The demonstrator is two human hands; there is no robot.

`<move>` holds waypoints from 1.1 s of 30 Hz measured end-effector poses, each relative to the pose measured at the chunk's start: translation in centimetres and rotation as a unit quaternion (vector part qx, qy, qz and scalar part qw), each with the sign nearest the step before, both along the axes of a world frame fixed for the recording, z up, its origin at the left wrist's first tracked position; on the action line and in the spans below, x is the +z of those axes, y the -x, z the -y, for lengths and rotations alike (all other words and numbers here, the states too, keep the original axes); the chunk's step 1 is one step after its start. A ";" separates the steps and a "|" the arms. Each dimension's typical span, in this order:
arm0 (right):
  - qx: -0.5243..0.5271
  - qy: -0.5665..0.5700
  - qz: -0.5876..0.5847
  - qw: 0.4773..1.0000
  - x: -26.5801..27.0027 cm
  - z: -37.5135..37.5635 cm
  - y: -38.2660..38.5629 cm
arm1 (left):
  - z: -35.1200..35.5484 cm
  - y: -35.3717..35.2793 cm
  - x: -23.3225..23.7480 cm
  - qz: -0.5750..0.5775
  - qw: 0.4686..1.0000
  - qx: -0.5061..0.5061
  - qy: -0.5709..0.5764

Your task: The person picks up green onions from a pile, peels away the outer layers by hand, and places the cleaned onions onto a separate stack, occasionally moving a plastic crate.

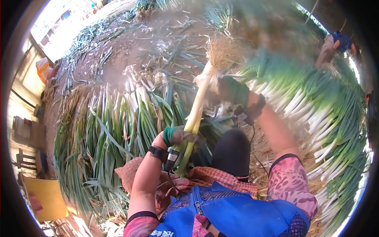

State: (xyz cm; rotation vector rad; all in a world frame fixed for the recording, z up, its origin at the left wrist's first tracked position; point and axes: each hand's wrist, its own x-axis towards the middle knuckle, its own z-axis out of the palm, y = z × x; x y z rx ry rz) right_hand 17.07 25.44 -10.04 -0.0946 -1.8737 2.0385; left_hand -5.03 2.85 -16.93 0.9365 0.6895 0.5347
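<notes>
My left hand [183,136], in a green-cuffed work glove, is wrapped round a thick, pale long green onion [199,98]. The stalk is tilted, its bushy roots [221,52] pointing up and away, its green end down at my lap. Close beside the upper stalk, just below the roots, is my right hand [233,90] in a dark green glove; its fingers are smeared by motion. Papery outer skin [214,83] hangs loose there, right at the right fingertips.
Untrimmed green onions [114,122] lie in a thick row to the left. Cleaned white-stemmed ones [312,106] curve along the right. Leaf scraps [173,51] litter the soil ahead. Another person's arm [326,51] shows at upper right. A yellow panel [45,199] stands lower left.
</notes>
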 end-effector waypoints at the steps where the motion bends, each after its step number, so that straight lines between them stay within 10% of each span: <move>1: -0.035 -0.006 -0.014 0.999 0.6 -0.8 -0.3 | -0.1 -0.1 -0.4 0.044 0.999 -0.014 0.000; 5: -0.280 -0.238 0.122 0.922 7.0 -2.8 -4.4 | 0.2 0.0 -1.5 -0.003 1.000 0.022 0.006; 11: -0.223 -0.766 0.051 0.601 10.7 4.8 -1.4 | -1.0 -1.5 -0.9 -0.158 0.983 0.093 0.014; 16: -0.254 -0.713 0.225 0.614 7.2 5.0 0.2 | -1.1 -2.2 -0.6 -0.187 0.977 0.101 0.009; 22: -0.521 -0.438 0.109 0.725 8.2 -5.3 -3.2 | -0.6 -0.8 -1.4 -0.113 0.987 0.112 -0.013; 27: -0.445 -0.425 0.145 0.775 9.4 -1.2 -2.4 | -1.2 -0.6 -3.2 -0.152 0.978 0.144 -0.022; 33: -0.473 -0.513 0.167 0.696 7.7 6.1 0.0 | -0.6 -1.9 -1.3 -0.203 0.959 0.187 -0.070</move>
